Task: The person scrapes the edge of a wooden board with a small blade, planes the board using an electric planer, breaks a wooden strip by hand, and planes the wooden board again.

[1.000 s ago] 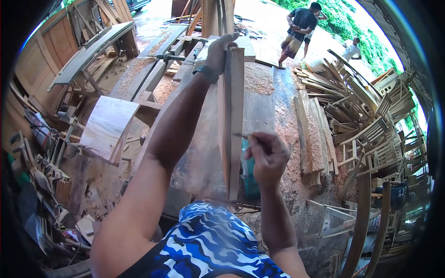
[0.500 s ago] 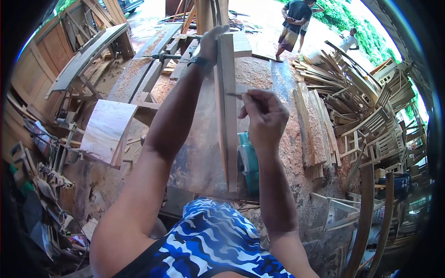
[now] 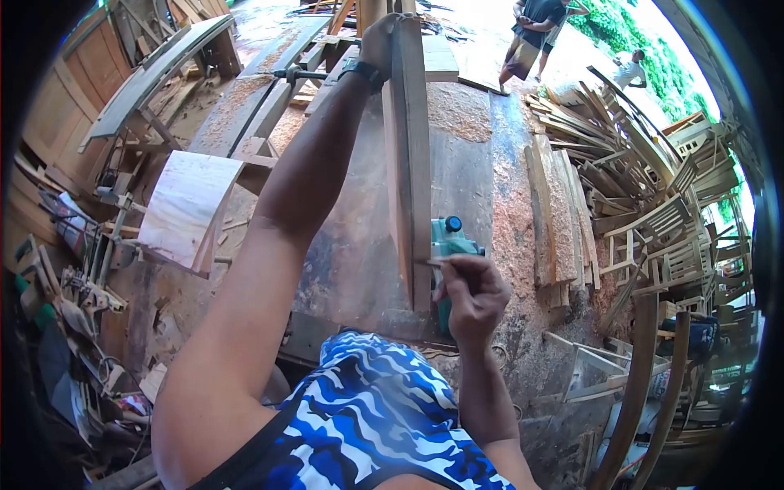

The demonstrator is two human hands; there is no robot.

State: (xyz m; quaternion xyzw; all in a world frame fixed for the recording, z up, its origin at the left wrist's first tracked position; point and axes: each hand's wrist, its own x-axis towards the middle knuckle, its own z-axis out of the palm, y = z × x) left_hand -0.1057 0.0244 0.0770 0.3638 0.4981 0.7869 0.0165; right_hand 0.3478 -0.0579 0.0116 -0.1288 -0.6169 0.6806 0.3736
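Observation:
My left hand (image 3: 380,45), with a dark watch on its wrist, is closed around the far end of a long wooden board (image 3: 420,155). The board stands on edge and points towards my body. Near its close end, my right hand (image 3: 475,298) pinches a thin pencil-like stick (image 3: 435,261) between thumb and fingers. The stick's tip meets the board's right side; its exact kind is too small to tell. Partly hidden behind the right hand, a green power tool (image 3: 449,233) with a dark knob rests on the worktable (image 3: 343,269).
A pale wooden panel (image 3: 189,208) and a clamp bar (image 3: 302,74) are on the left. Sawdust-covered planks (image 3: 555,220) and stacked chair frames (image 3: 661,233) lie to the right. At the far right, a person (image 3: 535,37) stands, and another person (image 3: 629,72) is beyond the wood pile.
My right hand has moved along the board towards my body with the stick. The board and my left hand have shifted slightly away from me, and more of the green tool shows.

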